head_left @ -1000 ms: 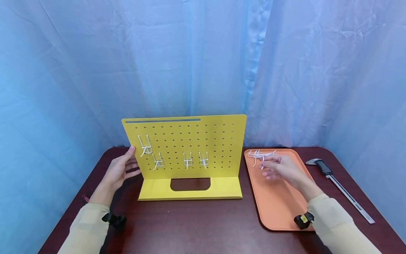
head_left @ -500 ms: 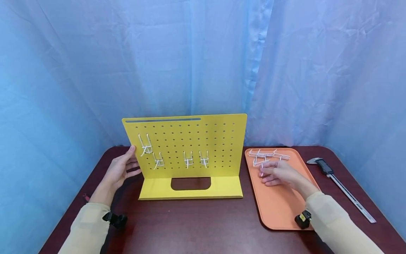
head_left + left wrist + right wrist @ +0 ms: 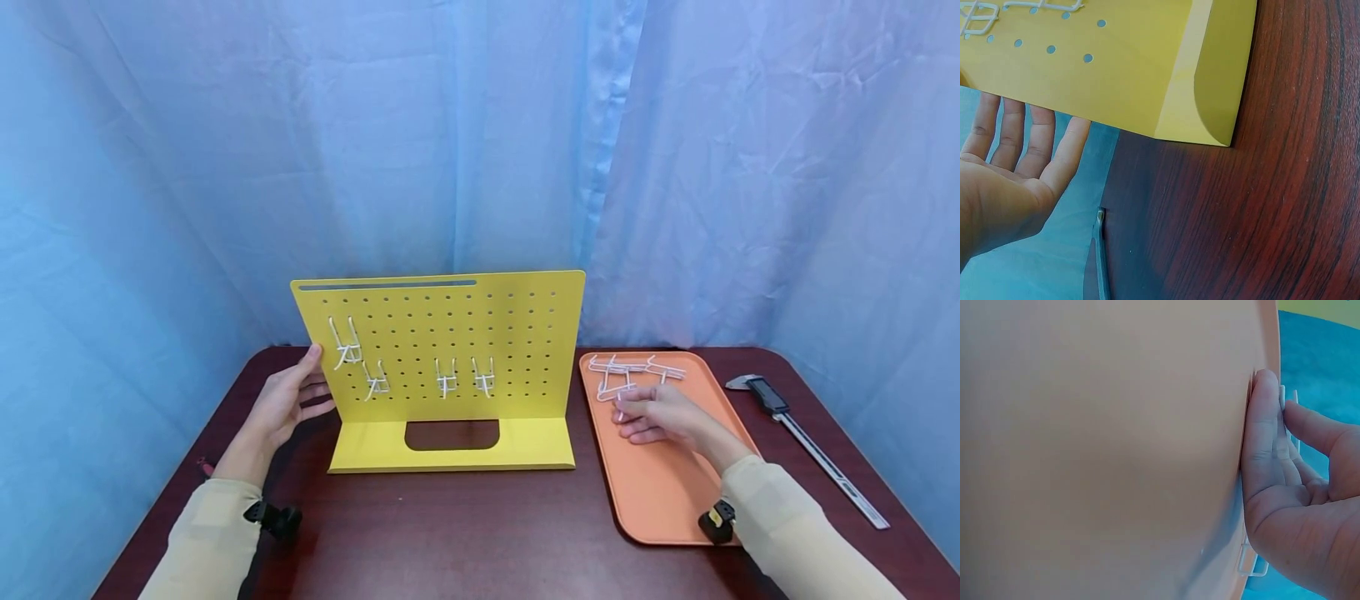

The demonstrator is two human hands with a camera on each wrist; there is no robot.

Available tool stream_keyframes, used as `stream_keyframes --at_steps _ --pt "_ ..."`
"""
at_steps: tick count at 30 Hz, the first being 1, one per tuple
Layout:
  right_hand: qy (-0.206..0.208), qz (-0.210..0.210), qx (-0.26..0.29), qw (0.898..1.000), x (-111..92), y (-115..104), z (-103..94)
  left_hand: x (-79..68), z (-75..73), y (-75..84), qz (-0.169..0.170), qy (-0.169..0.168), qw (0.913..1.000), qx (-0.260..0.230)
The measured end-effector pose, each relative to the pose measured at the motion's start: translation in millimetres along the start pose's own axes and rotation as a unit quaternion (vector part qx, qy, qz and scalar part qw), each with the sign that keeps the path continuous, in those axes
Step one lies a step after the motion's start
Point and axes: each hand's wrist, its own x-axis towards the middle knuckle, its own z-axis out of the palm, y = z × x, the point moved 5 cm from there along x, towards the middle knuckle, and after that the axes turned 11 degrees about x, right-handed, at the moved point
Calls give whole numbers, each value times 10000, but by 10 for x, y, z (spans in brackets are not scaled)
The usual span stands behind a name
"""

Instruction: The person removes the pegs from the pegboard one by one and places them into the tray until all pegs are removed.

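A yellow pegboard stands on the table with several white wire hooks hung in its holes. My left hand grips its left edge, thumb at the front; in the left wrist view the fingers reach behind the board. Over the orange tray, my right hand pinches the end of a white wire pegboard hook between thumb and fingers. The fingers hide part of that hook. Several other loose hooks lie at the tray's far end.
Right of the tray lies a digital caliper on the dark red-brown table. A small red-handled item rests at the left table edge, mostly hidden by the left arm. A blue curtain hangs behind.
My right hand has moved a little nearer along the tray, and the hook it pinches has come away from the bunched hooks, now more spread out. The left hand stays on the pegboard edge.
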Motion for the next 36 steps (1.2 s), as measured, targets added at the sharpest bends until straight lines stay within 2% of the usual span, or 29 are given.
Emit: stream_keyframes --at_steps 11,20,26,36 --pt "179 102 -164 9997 -5 29 5 -8 7 -1 24 -12 10000 -11" --pt "-231 111 -301 9992 -65 -29 5 4 5 -6 -14 31 9999 101" --pt "-92 205 -399 9990 -86 -45 -29 9 6 -2 -16 45 9999 130" --pt "-103 176 -413 9989 -156 3 -10 14 8 -4 -27 59 9998 176"
